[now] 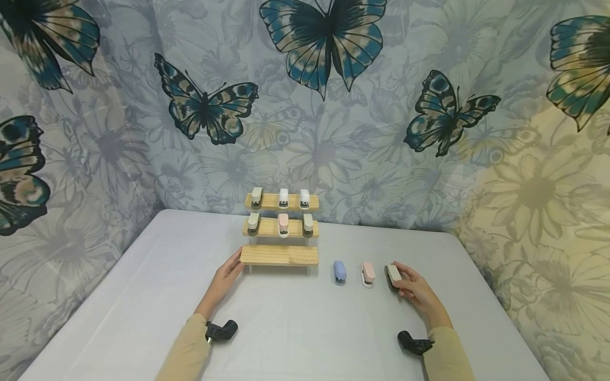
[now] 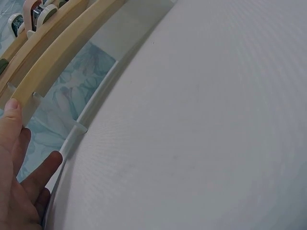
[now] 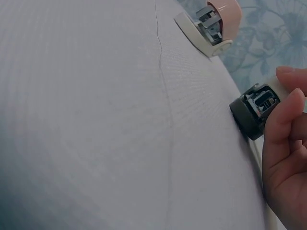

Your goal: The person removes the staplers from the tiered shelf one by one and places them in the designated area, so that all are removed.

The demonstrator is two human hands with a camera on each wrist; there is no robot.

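Observation:
My right hand (image 1: 418, 292) pinches a small cream-topped stapler with a dark grey base (image 1: 392, 274) at the right of the table. In the right wrist view, the dark base of this stapler (image 3: 244, 120) leans at the table surface. Left of it stand a pink stapler (image 1: 367, 273) and a blue stapler (image 1: 340, 272). A three-tier wooden display rack (image 1: 279, 255) stands at the back. My left hand (image 1: 226, 276) holds the left end of its lowest board, thumb at the front edge. Part of the left hand's grip is hidden.
The rack's upper board (image 1: 270, 201) bears a cream stapler (image 1: 257, 197) and two white ones. On the middle board (image 1: 269, 227) are two cream staplers and a pink one (image 1: 283, 223). A white cloth (image 1: 305, 328) covers the table; butterfly-patterned fabric hangs behind it.

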